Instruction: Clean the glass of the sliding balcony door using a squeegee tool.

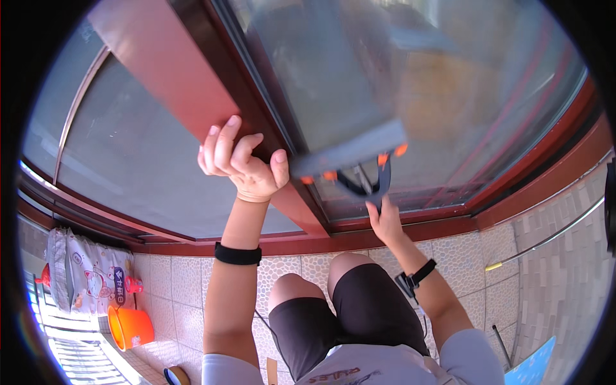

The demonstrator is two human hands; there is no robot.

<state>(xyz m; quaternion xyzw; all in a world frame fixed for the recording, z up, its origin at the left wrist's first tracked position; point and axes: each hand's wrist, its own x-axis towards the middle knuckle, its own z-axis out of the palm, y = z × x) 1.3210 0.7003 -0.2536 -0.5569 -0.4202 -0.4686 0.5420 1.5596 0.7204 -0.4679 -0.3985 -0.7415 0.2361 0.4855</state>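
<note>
In my right hand (pixel 389 224) is the dark handle of a window squeegee (pixel 353 149), with a wide grey head and orange clips. Its head, blurred, lies across the lower part of a glass pane (pixel 442 159), near the dark edge of the frame. My left hand (pixel 243 161) is raised against the red door frame (pixel 192 77), fingers apart and a little bent, holding nothing. I cannot tell how firmly it presses there. Black bands circle both wrists.
An orange bucket (pixel 131 328) stands at the left near a patterned bag (pixel 94 276). To the right a metal pole with a yellow tip (pixel 494 266) leans by the tiled wall (pixel 558 274). A blue board (pixel 532 363) is at lower right. Pebble-patterned tiles (pixel 457 274) cover the floor.
</note>
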